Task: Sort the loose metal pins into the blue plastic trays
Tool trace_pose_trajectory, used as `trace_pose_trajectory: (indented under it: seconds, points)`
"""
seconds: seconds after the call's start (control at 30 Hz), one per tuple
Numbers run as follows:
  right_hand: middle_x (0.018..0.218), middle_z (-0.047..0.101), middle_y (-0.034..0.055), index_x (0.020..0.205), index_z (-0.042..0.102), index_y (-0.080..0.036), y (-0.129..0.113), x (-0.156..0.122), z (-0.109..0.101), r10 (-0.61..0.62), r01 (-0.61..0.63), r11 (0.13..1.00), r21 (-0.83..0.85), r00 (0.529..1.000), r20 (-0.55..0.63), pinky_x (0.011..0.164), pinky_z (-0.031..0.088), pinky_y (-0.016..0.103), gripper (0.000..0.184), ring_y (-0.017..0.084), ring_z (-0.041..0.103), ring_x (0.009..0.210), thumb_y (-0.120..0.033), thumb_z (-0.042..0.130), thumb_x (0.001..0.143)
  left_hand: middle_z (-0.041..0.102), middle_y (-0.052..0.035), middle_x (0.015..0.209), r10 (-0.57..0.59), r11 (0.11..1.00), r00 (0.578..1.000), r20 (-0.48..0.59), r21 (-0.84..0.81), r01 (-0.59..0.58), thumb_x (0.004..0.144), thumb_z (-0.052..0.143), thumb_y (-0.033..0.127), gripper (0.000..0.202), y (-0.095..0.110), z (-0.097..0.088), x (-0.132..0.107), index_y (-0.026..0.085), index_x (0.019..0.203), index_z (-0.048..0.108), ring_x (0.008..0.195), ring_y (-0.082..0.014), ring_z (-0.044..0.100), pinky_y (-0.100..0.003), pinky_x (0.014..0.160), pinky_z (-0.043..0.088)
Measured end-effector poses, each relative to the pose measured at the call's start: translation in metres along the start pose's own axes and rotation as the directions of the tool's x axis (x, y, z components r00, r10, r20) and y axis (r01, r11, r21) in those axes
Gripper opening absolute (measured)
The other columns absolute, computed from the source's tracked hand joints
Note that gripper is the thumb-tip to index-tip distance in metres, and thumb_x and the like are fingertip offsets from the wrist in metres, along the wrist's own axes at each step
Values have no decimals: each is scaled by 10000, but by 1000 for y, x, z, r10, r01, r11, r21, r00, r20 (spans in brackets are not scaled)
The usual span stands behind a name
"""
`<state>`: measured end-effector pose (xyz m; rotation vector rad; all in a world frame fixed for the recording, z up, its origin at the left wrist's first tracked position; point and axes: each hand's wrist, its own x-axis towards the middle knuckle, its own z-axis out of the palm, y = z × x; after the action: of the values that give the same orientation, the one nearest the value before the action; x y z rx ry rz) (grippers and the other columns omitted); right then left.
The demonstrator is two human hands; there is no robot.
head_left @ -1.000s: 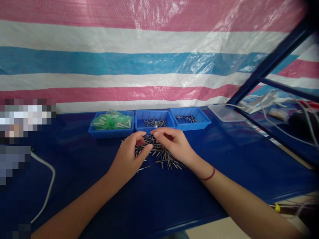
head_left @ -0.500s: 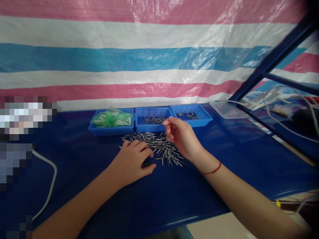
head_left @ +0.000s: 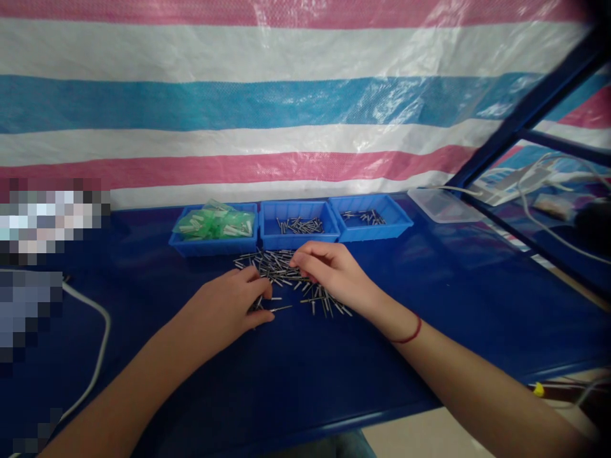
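A loose pile of silver blind rivets [head_left: 274, 266] with thin pins lies on the dark blue table. My left hand [head_left: 233, 299] is curled low over a few rivets at the pile's near left side; some show between thumb and forefinger, and one pin sticks out past the thumb. At the pile's right side, my right hand [head_left: 331, 270] has thumb and forefinger pinched together among the rivets; its other fingers are partly hidden. Behind the pile stand a middle blue bin [head_left: 298, 242] and a right blue bin [head_left: 375, 230], each with rivets inside.
A left blue bin [head_left: 214, 247] contains a green plastic bag [head_left: 210, 221] with pale pieces. A clear plastic lid or tray [head_left: 446, 207] lies at the back right, beside a dark metal frame [head_left: 491, 149]. White cable [head_left: 102, 324] runs along the left. A striped sheet [head_left: 286, 105] hangs behind.
My right hand has come down from in front of the middle bin onto the pile. My left hand has shifted left and curled, with a few rivets now apart from the pile.
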<state>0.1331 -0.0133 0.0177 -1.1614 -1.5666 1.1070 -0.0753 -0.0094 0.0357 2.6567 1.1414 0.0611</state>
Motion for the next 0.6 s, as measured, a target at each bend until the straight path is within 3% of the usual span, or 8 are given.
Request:
trace_pose_trajectory:
  seconds: [0.17,0.4,0.53,0.6]
  points:
    - [652,556,-7,689,601,-159,3,-4,3,-160,183,946,-268,981,109,533,344,229,222,98,462,574,-246,514,873,620,-26,919,-12,999,999,35,36,11,886,570,238,77,7,3,5,208,892,640,799,-185,629,-280,686,470]
    - [668,568,-2,738,617,-163,7,-8,5,-305,374,790,-486,927,218,591,369,230,158,106,512,617,-159,519,862,610,-40,861,40,996,998,-46,82,-36,927,489,209,146,11,17,13,174,870,618,796,-189,619,-296,718,486]
    - [714,600,22,771,626,-162,7,-10,7,-328,425,712,-558,905,271,643,396,254,133,134,544,682,-180,533,863,620,-47,925,91,996,995,-45,-1,-92,918,520,260,139,2,6,11,181,912,635,853,-182,608,-295,776,489]
    - [748,622,40,775,630,-164,4,-10,6,-341,439,678,-589,898,277,684,414,276,125,157,556,730,-214,554,860,621,-62,1038,101,995,994,-32,-22,-102,834,644,380,232,-5,-5,5,204,986,649,979,-227,588,-365,882,469]
